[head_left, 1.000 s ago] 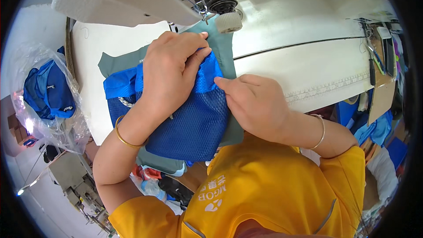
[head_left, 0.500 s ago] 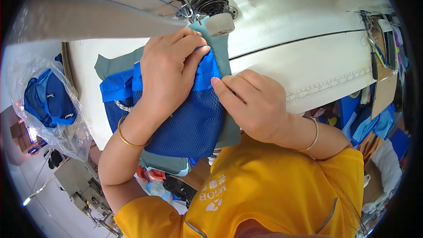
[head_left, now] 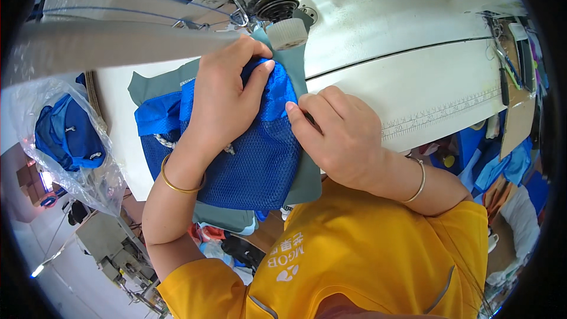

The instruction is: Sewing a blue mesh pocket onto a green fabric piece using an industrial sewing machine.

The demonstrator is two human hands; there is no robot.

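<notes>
A blue mesh pouch with a shiny blue top band lies over a grey-green fabric panel on the sewing machine table. My left hand pinches the pouch's top band close to the sewing machine, whose needle area is partly hidden by a pale blurred guard. The right hand is closed on the pouch's right edge, thumb and forefinger at the fabric where band and mesh meet. A whitish cord shows beside my left wrist.
A ruler scale runs along the white table's near edge. Tools, including scissors, sit at the far right. On the left hangs a clear plastic bag around a blue backpack. Blue fabric pieces lie below the table's right end.
My left hand has shifted slightly, its thumb now less stretched along the band. The fabric under the machine has moved a little, and the pale guard sits slightly lower. The right hand barely moved.
</notes>
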